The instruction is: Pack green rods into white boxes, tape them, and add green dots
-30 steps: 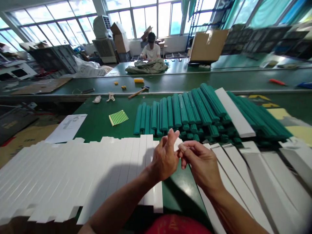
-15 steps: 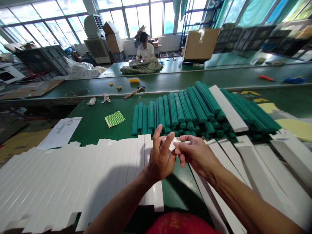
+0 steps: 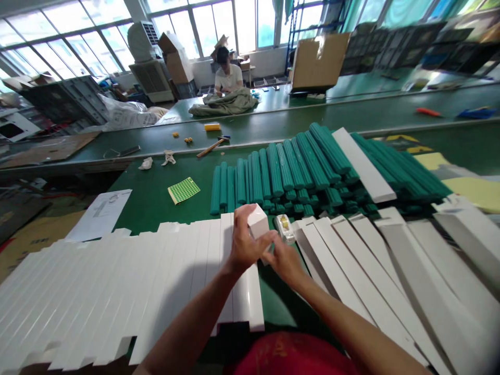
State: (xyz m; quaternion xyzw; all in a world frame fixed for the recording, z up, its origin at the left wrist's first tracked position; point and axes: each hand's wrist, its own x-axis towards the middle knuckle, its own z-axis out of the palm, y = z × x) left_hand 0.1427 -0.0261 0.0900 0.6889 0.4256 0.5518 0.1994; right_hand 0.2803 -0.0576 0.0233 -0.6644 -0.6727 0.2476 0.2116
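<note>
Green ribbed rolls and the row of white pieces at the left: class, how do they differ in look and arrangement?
The green rolls are rounded and ribbed; the white pieces are flat-faced and smooth. The rolls are piled in layers; the white pieces lie side by side. Both are long and narrow.

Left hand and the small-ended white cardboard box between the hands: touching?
Touching. The head view shows the left hand wrapped around the white cardboard box, fingers over its left side.
</note>
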